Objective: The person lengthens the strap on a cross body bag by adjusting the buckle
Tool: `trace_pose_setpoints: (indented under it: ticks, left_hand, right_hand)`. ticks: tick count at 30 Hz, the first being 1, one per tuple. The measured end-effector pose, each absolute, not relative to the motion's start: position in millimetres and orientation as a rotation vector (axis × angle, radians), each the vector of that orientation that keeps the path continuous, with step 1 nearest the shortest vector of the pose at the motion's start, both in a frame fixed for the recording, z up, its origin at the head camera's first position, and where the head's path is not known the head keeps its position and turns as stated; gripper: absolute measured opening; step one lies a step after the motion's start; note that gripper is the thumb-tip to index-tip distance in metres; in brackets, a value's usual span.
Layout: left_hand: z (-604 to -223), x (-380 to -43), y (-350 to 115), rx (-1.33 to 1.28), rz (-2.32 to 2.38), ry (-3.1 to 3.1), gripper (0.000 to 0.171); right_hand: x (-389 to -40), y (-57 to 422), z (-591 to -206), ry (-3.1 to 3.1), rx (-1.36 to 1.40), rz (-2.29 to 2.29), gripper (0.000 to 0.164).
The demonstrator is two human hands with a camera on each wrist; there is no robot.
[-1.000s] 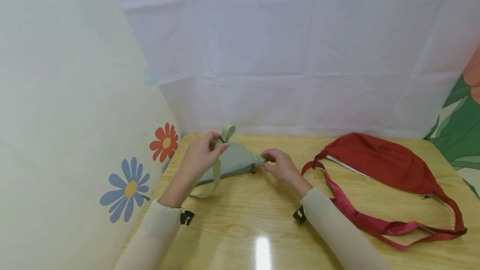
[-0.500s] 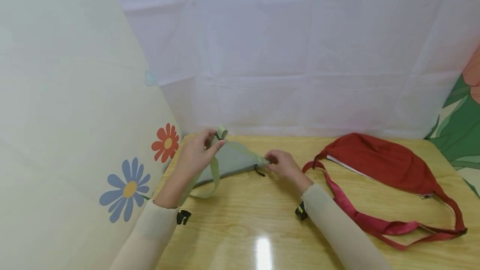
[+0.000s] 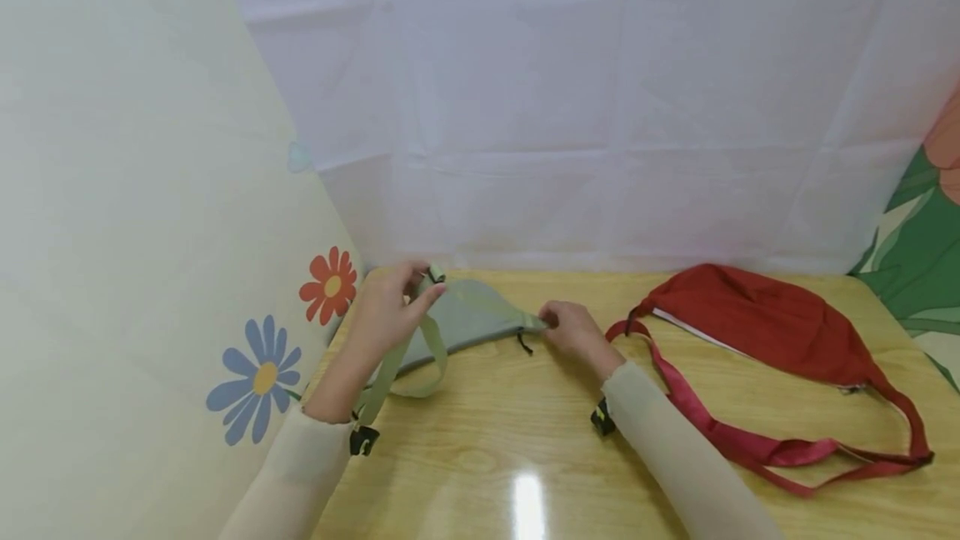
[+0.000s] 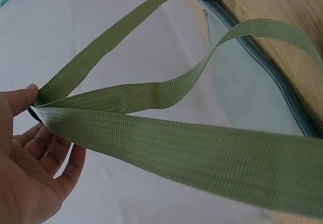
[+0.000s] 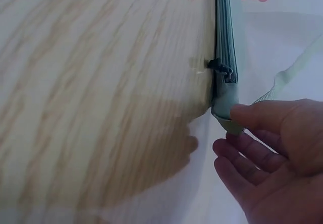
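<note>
A pale grey-green waist bag [image 3: 472, 319] lies at the back left of the wooden table, its dark zipper edge [image 4: 262, 57] facing the person. My left hand [image 3: 386, 307] is raised over the bag's left part and pinches the green webbing strap [image 4: 212, 158] at a dark buckle, mostly hidden by thumb and fingers. Lengths of strap fan out from that pinch, one hanging in a loop over the bag. With thumb and fingers, my right hand [image 5: 272, 148] pinches the bag's right end, just beyond the black zipper pull [image 5: 220, 67].
A red waist bag [image 3: 757, 327] with its looped red strap [image 3: 772, 448] lies on the right of the table [image 3: 480, 457]. White cloth [image 3: 525, 107] hangs behind the table's back edge. A cream panel with printed flowers [image 3: 261, 377] borders the left side.
My left hand has shifted slightly left and the strap loop above its fingers has shrunk. My right hand has moved a little right, drawing the bag's end with it.
</note>
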State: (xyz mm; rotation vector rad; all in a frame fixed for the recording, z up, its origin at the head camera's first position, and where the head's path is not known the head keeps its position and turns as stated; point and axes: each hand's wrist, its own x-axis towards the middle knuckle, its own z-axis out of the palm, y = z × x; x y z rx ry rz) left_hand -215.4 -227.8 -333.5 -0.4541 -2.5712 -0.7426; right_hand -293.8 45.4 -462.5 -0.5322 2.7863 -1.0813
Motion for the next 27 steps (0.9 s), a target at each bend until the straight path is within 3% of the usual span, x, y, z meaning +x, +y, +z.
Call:
trace_pose_setpoints:
  ticks: [12, 27]
  left_hand:
    - [-336, -216, -215, -0.511, -0.835, -2.554, 0.031]
    - [-335, -217, -211, -0.529, -0.87, -2.56, 0.028]
  right_hand:
    - [-273, 18, -428, 2.672, -0.793, -1.209, 0.042]
    - [-268, 11, -423, 2.746, -0.828, -1.155, 0.039]
